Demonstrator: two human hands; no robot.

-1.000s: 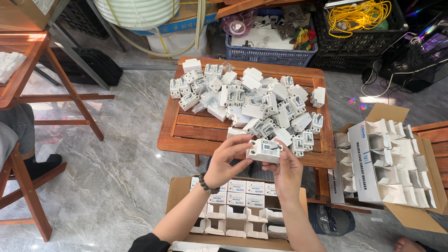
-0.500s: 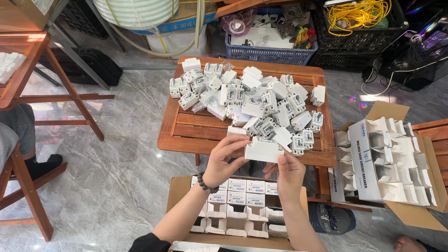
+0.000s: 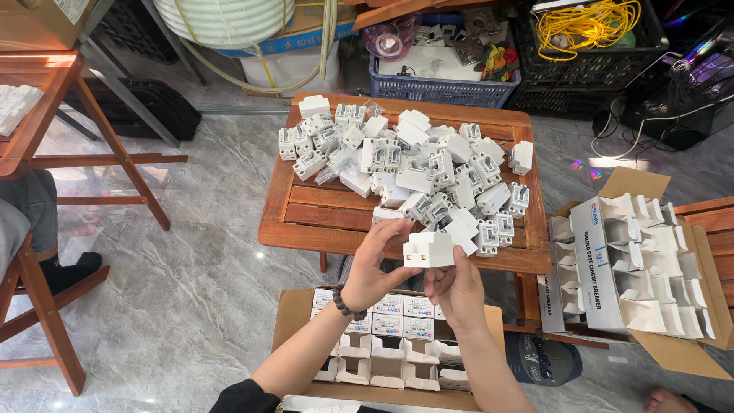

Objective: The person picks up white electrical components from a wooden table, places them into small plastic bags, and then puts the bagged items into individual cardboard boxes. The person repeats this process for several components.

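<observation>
Wooden slatted worktop in the middle, used as the landmark for everything here. Grey marble floor all around it, wide open to the left of the worktop, much tighter on the right.

Right of the worktop, nearly touching its edge: big open cardboard carton stuffed with folded white box inserts. Behind the worktop's far edge: blue plastic crate and a black crate with yellow cable on top. Off to the left, well apart: a second wooden table.

Just below the worktop's near edge: open cardboard box with rows of small white packs inside.

On the worktop itself: loose heap of white breaker-type parts covering the far and right part, bare slats only along the near-left strip.

Over the worktop's near edge, above the gap to the box: left hand with a dark bead bracelet and right hand, both clamped on one white rectangular part. Left grip pinching the part's left end, thumb underneath; right grip closed on the lower right corner. Part held level, clear of the heap, just in front of its nearest pieces.
</observation>
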